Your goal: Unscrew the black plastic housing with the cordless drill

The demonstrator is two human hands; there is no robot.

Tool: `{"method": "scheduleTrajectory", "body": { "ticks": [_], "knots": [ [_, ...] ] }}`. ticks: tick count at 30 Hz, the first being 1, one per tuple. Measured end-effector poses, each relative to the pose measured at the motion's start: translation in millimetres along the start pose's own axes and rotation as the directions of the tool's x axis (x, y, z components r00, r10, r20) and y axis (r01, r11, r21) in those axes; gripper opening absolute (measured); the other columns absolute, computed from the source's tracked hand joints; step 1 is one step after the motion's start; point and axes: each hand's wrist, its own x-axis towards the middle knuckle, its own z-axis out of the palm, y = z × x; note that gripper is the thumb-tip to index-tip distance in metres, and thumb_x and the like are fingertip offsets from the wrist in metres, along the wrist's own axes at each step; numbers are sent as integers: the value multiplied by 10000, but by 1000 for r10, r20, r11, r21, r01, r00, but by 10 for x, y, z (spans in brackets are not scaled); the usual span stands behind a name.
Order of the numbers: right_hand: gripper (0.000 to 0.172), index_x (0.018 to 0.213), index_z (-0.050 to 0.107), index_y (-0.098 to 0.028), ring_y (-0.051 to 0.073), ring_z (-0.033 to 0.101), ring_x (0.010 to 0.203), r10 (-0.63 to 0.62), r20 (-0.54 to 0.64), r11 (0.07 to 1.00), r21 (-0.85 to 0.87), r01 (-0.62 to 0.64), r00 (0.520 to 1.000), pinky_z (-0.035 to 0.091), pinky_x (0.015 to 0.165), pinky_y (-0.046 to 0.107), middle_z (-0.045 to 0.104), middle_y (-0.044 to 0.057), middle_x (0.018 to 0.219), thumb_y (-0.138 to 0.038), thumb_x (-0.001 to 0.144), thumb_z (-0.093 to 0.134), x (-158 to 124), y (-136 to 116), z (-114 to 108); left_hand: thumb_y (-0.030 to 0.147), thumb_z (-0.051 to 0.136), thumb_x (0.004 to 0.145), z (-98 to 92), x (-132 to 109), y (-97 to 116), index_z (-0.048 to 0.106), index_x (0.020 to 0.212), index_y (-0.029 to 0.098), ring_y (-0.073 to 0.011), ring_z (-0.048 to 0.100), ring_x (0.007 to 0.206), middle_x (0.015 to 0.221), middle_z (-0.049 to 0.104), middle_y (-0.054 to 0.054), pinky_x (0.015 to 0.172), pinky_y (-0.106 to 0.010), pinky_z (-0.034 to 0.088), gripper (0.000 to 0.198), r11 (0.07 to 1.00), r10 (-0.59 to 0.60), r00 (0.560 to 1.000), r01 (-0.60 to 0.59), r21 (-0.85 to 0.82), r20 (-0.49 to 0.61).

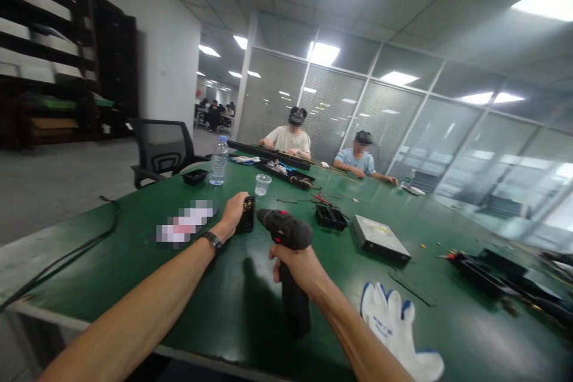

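My right hand (pixel 293 262) is wrapped round the grip of a black cordless drill (pixel 289 231), whose chuck points left and away from me. Just left of the chuck, my left hand (pixel 233 215) grips a small black box-like part (pixel 246 215) with brassy spots near its top; it stands on edge at the table surface. I cannot tell whether the drill tip touches this part. Behind it is a clear plastic cup (pixel 262 185). To the right lies a black divided tray (pixel 330 216).
On the green table (pixel 201 304) are a water bottle (pixel 219 161), a silver disc drive (pixel 380 239), a white work glove (pixel 394 325) and black parts (pixel 483 274) at right. Two people sit across, behind a long black housing (pixel 268 154). A cable (pixel 67 256) crosses the left edge.
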Motion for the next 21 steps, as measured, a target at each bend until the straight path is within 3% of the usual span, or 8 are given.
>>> {"method": "scheduleTrajectory", "body": {
  "ticks": [6, 11, 16, 21],
  "knots": [
    [286, 814, 603, -239, 162, 629, 456, -8, 36, 997, 77, 6, 999, 508, 509, 280, 591, -57, 538, -424, 656, 754, 103, 101, 7, 579, 646, 735, 2, 92, -37, 671, 815, 217, -223, 598, 710, 717, 646, -8, 626, -316, 464, 371, 998, -55, 998, 55, 28, 1],
    [384, 891, 622, -217, 195, 739, 559, -18, 54, 994, 106, 13, 998, 557, 519, 301, 721, 15, 796, -453, 642, 795, 116, 139, 7, 606, 634, 741, 1, 83, -30, 677, 834, 207, -218, 599, 722, 755, 667, -16, 652, -324, 471, 412, 998, -39, 999, 39, 39, 1],
    [304, 828, 685, -190, 145, 570, 430, -2, 71, 1000, 28, 0, 997, 448, 481, 271, 624, -22, 504, -454, 698, 760, 66, 126, -10, 549, 629, 768, 11, 34, -12, 627, 778, 221, -200, 572, 725, 742, 628, -3, 662, -311, 456, 328, 1000, 12, 1000, -12, 24, -10],
    [266, 788, 688, -207, 133, 466, 405, 6, -16, 993, -121, -8, 1000, 328, 462, 266, 636, 9, 457, -466, 724, 694, 36, 146, -28, 493, 589, 838, 9, -16, 11, 620, 779, 226, -196, 581, 743, 773, 633, -10, 685, -311, 469, 276, 1000, 20, 1000, -20, 7, 16]
  ]
}}
